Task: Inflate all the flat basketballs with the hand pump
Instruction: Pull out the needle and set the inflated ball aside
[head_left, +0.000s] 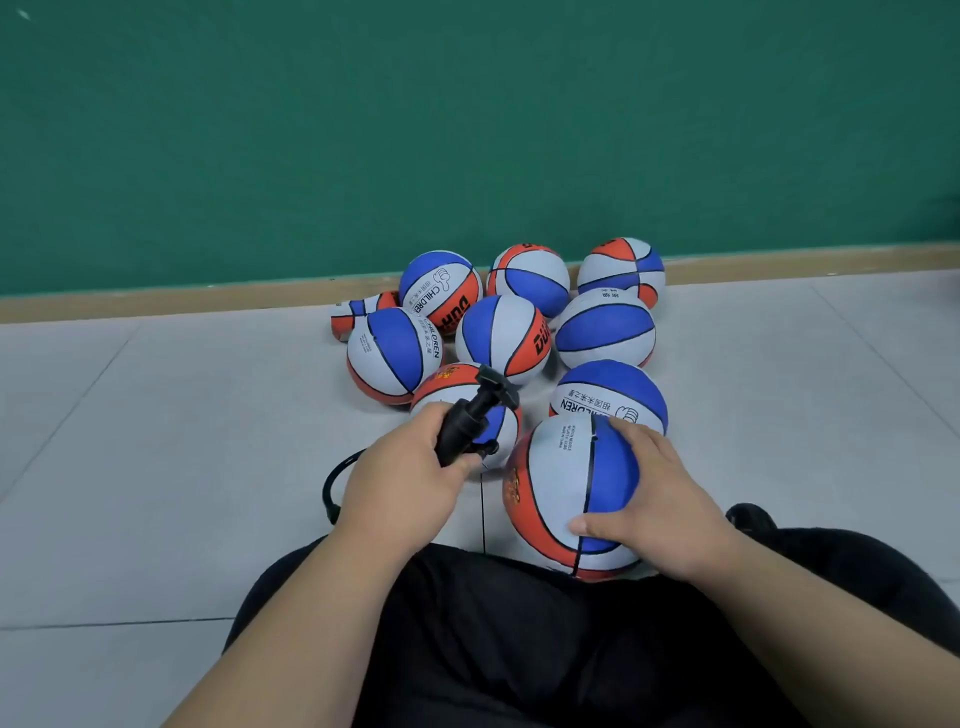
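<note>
My left hand (402, 480) grips the black hand pump (475, 415) around its barrel, handle end pointing up and away; its black hose (335, 483) loops out to the left of my wrist. My right hand (657, 499) holds a round blue, white and orange basketball (563, 493) at my knees, fingers spread over its right side and thumb on the front. Several more basketballs (504, 332) of the same colours lie clustered against the wall. One at the far left, a crumpled flat ball (358, 312), looks deflated.
A green wall (467, 130) with a wooden skirting board (182, 299) closes the far side. The floor is pale grey tile (156, 441). My legs in black trousers (545, 639) fill the bottom of the view.
</note>
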